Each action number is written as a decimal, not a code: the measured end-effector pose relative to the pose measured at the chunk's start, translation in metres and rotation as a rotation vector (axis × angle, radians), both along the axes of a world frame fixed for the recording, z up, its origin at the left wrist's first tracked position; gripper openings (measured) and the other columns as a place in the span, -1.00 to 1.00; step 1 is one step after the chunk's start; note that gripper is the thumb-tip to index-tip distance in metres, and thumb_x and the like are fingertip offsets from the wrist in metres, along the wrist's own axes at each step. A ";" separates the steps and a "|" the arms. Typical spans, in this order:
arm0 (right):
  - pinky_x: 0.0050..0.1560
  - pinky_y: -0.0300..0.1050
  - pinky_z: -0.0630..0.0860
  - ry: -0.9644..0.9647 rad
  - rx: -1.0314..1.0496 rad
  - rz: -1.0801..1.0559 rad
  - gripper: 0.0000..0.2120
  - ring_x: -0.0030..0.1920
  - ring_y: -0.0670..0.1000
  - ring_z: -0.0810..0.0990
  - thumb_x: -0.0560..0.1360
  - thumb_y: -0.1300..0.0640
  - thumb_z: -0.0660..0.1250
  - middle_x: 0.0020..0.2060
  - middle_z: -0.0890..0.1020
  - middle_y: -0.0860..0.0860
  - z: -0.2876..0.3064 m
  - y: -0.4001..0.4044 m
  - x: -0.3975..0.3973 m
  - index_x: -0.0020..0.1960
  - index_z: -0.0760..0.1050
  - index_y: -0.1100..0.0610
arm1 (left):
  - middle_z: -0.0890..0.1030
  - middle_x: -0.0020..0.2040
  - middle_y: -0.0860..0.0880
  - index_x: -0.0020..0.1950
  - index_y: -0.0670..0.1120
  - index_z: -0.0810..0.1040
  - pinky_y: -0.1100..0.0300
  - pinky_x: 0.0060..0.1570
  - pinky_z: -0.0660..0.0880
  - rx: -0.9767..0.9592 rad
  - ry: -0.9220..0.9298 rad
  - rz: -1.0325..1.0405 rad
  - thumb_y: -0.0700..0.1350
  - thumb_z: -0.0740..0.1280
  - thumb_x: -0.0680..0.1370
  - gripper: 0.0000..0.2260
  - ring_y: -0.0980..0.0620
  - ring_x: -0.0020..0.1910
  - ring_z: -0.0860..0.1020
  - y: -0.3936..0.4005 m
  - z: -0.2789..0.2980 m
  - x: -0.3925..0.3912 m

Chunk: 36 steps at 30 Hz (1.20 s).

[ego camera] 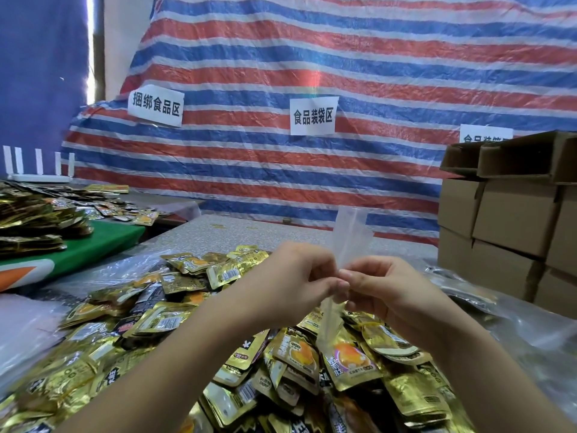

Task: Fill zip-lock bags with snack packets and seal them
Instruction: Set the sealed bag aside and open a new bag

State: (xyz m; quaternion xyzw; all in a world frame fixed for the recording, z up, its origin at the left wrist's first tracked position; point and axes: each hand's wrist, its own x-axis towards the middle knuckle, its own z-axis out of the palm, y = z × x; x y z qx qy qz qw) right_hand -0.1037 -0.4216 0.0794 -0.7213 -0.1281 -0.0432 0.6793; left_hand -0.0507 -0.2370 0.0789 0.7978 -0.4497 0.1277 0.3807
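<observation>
A clear zip-lock bag (351, 235) is pinched between both hands above the table, seen nearly edge-on, with one end sticking up and the other hanging down below the fingers. My left hand (292, 278) and my right hand (382, 287) meet fingertip to fingertip on its middle. The bag looks empty. Under my forearms lies a wide heap of gold foil snack packets (193, 332), some printed with an orange picture.
Stacked cardboard boxes (512, 220) stand at the right. A green board (93, 245) with more gold packets (34, 220) sits at the left. A striped tarp (312, 73) with paper signs hangs behind. Loose clear plastic (530, 332) lies at the right.
</observation>
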 end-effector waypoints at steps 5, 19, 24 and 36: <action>-0.20 -0.17 0.57 0.005 0.035 0.045 -0.78 -0.25 0.02 0.63 0.36 0.08 0.48 -0.28 0.61 0.15 0.000 -0.004 0.001 -0.13 0.69 0.24 | 0.68 -0.20 0.00 -0.08 -0.06 0.63 0.06 -0.14 0.62 -0.070 0.161 -0.142 -0.11 0.35 0.60 -0.90 0.02 -0.20 0.65 0.003 0.003 -0.002; -0.41 -0.08 0.45 -0.256 -0.523 -0.867 -0.83 -0.36 0.08 0.59 0.46 0.13 0.35 -0.43 0.57 0.05 0.010 -0.010 -0.002 -0.29 0.51 0.13 | 0.65 -0.30 -0.12 -0.25 -0.14 0.58 -0.05 -0.27 0.59 -0.428 0.212 0.298 -0.15 0.30 0.51 -0.84 -0.17 -0.27 0.64 0.013 0.004 0.017; -0.23 0.15 0.59 -0.293 -0.627 -0.838 -0.87 -0.24 0.17 0.65 0.42 0.16 0.32 -0.35 0.62 0.12 0.013 -0.003 -0.006 -0.28 0.46 0.16 | 0.64 -0.29 -0.04 -0.17 -0.06 0.53 -0.05 -0.30 0.59 -0.343 0.088 0.335 -0.11 0.31 0.57 -0.88 0.02 -0.36 0.63 0.007 0.002 0.013; -0.25 0.23 0.63 -0.263 -0.309 -0.751 -0.85 -0.47 0.01 0.64 0.48 0.29 0.31 -0.33 0.59 0.29 0.003 0.005 0.001 -0.16 0.40 0.37 | 0.59 0.15 0.05 0.52 0.30 -0.15 0.06 -0.13 0.53 0.302 -0.516 0.348 0.44 -0.10 0.49 -0.37 0.00 0.02 0.58 -0.002 0.008 -0.035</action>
